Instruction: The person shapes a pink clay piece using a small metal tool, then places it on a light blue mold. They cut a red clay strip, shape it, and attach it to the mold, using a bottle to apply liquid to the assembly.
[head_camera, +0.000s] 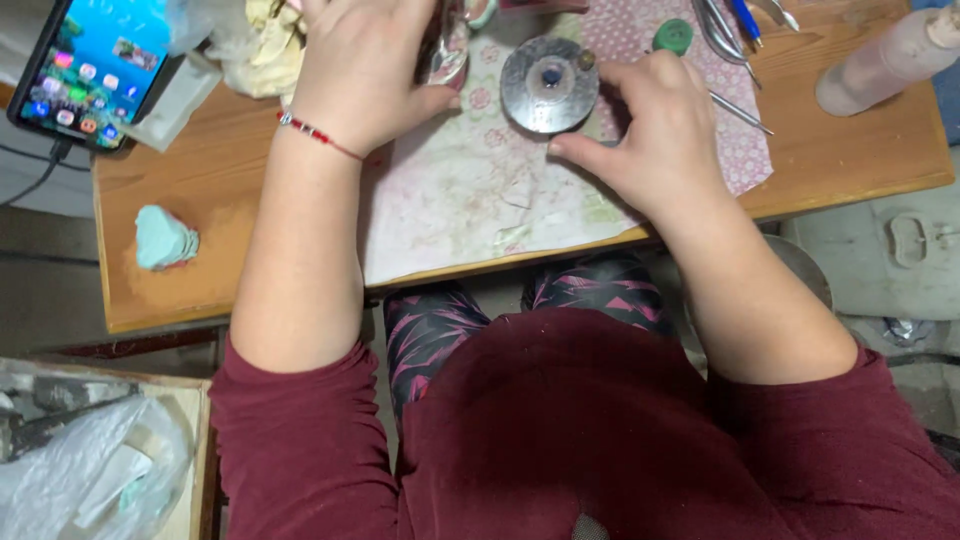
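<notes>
**Both hands close on a small metal turntable at a cluttered bench**

While a lit smartphone (88, 70) leans at the far left corner of the wooden table (180, 290), probably propped so its screen stays in sight, a mint-green lump of clay (165, 238) sits alone near the front edge, well apart from the work. Next comes the left hand (362, 75), a red bead bracelet (318, 134) at the wrist; it rests palm down with fingers curled, the thumb touching a crumpled shiny wrapper (447, 55). Whether it grips anything, I cannot tell. Just beside it, a round metal turntable (549, 84) stands on a stained floral cloth (470, 190), likely laid down to spare the wood. The right hand (660, 130) cups the disc's right side, fingers half spread, forefinger along its near rim, seemingly steadying it rather than lifting. Beyond it lie a green cap (673, 36), metal modelling tools (722, 30) and a pale pink bottle (885, 58) on its side, all within reach. Below, a plastic bag (90, 470) fills a box at lower left, and a grey floor shows at the right.
</notes>
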